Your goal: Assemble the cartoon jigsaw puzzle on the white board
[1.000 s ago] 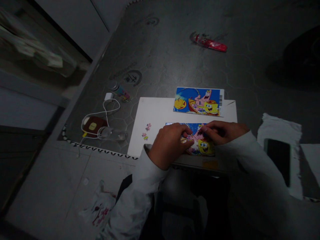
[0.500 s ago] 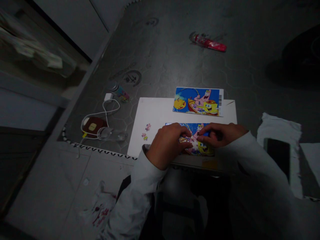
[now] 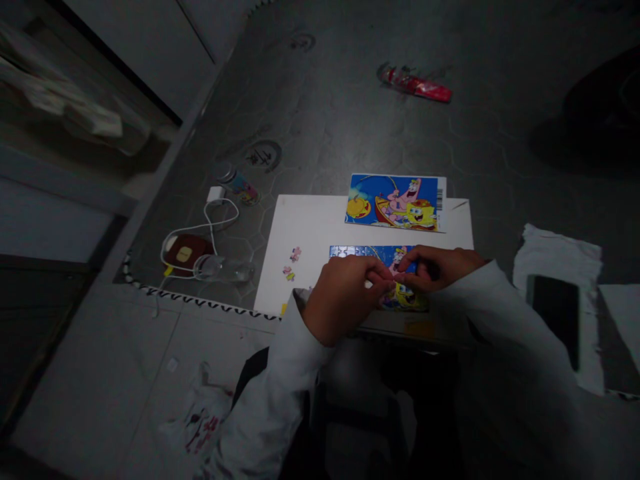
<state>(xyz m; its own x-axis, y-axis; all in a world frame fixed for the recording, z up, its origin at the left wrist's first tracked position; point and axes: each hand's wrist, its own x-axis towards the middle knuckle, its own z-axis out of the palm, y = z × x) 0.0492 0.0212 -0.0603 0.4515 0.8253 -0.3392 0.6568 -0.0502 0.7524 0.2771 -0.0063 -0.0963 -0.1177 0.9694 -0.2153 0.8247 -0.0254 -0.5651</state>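
A partly covered jigsaw puzzle with a cartoon picture lies near the front edge of a white board. Over its middle, my left hand is closed in a pinch, thumb and index finger meeting. My right hand pinches at the same spot from the right, its fingertips touching or nearly touching the left ones. Whatever sits between the fingertips is too small and hidden to make out. Just behind the puzzle lies a picture card with the same cartoon scene. Loose puzzle pieces rest on the board's left side.
On the table at left are a clear bottle, a brown case, a white charger cable and a printed cylinder. A red package lies far back. To the right, a dark phone rests on white cloth.
My left hand has shifted slightly right and down, bringing its fingertips against those of my right hand. More of the puzzle's upper left edge shows. My right hand barely moved.
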